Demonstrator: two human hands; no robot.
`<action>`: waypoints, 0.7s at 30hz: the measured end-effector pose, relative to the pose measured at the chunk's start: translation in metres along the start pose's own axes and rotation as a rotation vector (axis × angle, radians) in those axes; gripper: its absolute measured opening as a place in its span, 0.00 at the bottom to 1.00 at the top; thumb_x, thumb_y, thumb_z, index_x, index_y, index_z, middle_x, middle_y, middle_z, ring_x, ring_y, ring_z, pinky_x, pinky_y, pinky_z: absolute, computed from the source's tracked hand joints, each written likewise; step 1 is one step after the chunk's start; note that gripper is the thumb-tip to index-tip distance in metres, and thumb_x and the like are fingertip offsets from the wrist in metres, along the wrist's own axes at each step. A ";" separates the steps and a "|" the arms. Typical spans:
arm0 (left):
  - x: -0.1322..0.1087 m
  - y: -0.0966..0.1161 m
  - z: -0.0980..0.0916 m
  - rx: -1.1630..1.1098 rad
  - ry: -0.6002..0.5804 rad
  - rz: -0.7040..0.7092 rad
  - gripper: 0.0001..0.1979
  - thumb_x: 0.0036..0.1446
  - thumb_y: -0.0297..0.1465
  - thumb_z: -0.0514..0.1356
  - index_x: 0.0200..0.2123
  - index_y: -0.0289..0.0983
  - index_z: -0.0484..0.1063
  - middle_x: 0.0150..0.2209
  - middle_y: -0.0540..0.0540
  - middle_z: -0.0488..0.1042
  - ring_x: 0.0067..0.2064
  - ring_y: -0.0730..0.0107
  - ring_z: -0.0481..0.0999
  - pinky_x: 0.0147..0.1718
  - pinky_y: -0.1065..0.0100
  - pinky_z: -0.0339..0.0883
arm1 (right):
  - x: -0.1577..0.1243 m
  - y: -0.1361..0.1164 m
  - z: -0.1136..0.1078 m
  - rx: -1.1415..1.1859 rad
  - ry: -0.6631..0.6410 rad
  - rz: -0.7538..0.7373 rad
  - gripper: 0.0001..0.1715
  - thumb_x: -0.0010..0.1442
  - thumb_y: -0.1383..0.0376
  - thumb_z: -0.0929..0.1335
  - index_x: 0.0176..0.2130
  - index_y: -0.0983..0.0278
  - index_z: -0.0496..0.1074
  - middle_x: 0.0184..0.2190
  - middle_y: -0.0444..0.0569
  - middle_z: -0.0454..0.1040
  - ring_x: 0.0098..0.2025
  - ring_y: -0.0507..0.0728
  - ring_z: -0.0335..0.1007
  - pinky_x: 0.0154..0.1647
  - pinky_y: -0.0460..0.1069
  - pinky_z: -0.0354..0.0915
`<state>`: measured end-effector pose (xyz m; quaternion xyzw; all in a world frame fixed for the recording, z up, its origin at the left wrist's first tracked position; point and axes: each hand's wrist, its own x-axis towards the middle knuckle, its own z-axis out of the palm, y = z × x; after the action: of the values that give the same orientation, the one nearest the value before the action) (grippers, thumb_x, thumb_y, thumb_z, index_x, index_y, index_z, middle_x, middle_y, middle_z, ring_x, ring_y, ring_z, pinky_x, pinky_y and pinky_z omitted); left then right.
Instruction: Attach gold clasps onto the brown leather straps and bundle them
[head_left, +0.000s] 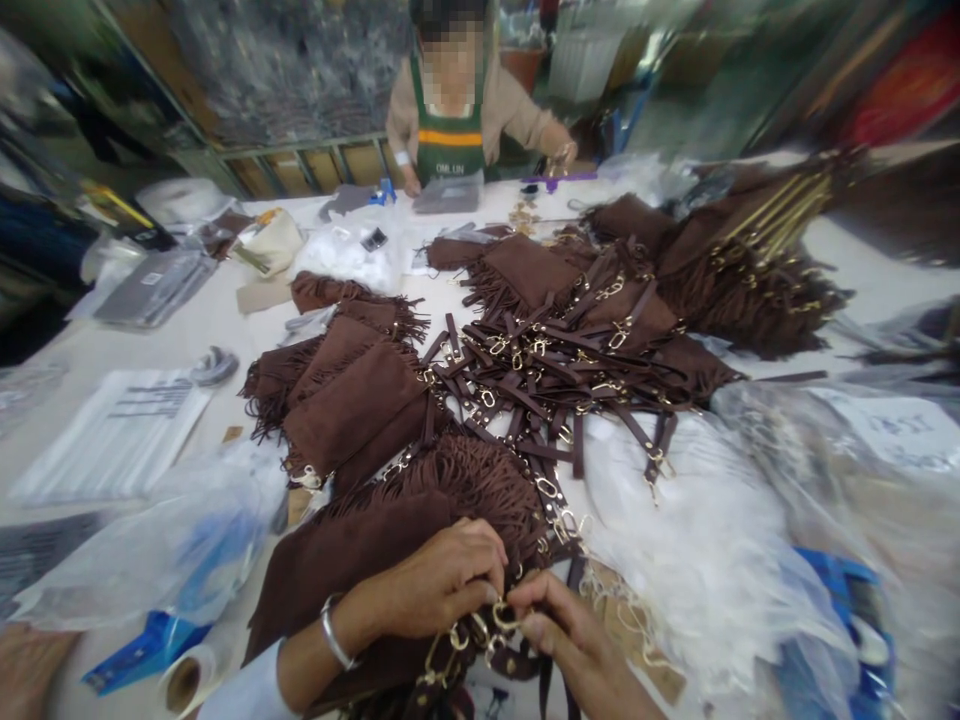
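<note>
Left hand (439, 575): silver bangle (337, 635) and pale sleeve (244, 690) on that arm; fingers bent, thumb and fingertips drawn together at the upper end of the gold clasp (505, 625).
Right hand (570, 635): comes in from the lower edge; fingers pinched with almost no gap, thumb and forefinger on the other side of the same clasp.
Gold clasp: between the two hands, above a cluster of dark straps and metal rings (469, 640) near the bottom edge.
Under left forearm: large brown fringed pouch (345, 560), flat on the worktop (82, 370), fringe pointing away.
Strap pile: dark brown straps (540, 375) with gold hooks, heaped mid-worktop, partly over other pouches.
Left of pile: overlapping brown suede pouches (356, 400).
Far right: pouch stack (750, 300) with a bundle of gold bars (784, 215) on it.
Right side: crumpled white wrapping (690, 540), clear bags (877, 540).
Left side: grey packets (154, 288), printed white sheet (112, 440), blue packet (146, 650), roll (186, 682).
Across: co-worker (450, 140) in green apron, one hand by a grey packet (450, 193).
</note>
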<state>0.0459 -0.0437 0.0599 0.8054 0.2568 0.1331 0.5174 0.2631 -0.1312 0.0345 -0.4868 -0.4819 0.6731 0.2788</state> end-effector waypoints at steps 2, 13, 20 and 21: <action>0.000 -0.001 -0.001 0.000 0.001 -0.005 0.09 0.68 0.33 0.53 0.35 0.38 0.69 0.39 0.45 0.73 0.47 0.63 0.69 0.50 0.62 0.61 | 0.001 0.000 -0.001 0.000 -0.002 0.014 0.18 0.66 0.49 0.64 0.42 0.60 0.71 0.35 0.45 0.71 0.37 0.56 0.66 0.39 0.49 0.61; 0.001 -0.001 0.001 -0.022 0.020 -0.020 0.06 0.66 0.29 0.54 0.34 0.38 0.67 0.37 0.47 0.72 0.46 0.65 0.69 0.49 0.63 0.60 | 0.006 0.004 -0.003 -0.038 -0.010 0.017 0.19 0.66 0.48 0.62 0.40 0.59 0.71 0.35 0.45 0.71 0.39 0.57 0.67 0.41 0.49 0.61; 0.000 0.004 0.001 0.005 0.009 -0.005 0.05 0.65 0.27 0.54 0.35 0.37 0.68 0.36 0.47 0.72 0.47 0.64 0.69 0.50 0.62 0.60 | 0.000 0.004 -0.005 -0.095 0.084 0.049 0.18 0.65 0.52 0.65 0.50 0.58 0.66 0.43 0.47 0.75 0.46 0.59 0.70 0.48 0.52 0.63; 0.000 0.006 0.001 0.022 0.003 -0.013 0.05 0.65 0.27 0.54 0.36 0.38 0.68 0.37 0.46 0.73 0.47 0.64 0.69 0.50 0.62 0.59 | -0.003 0.003 -0.005 -0.103 0.120 0.062 0.18 0.64 0.53 0.65 0.50 0.58 0.66 0.43 0.47 0.75 0.46 0.59 0.71 0.48 0.52 0.63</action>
<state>0.0480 -0.0461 0.0654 0.8093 0.2641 0.1279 0.5088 0.2689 -0.1331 0.0321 -0.5545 -0.4831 0.6254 0.2610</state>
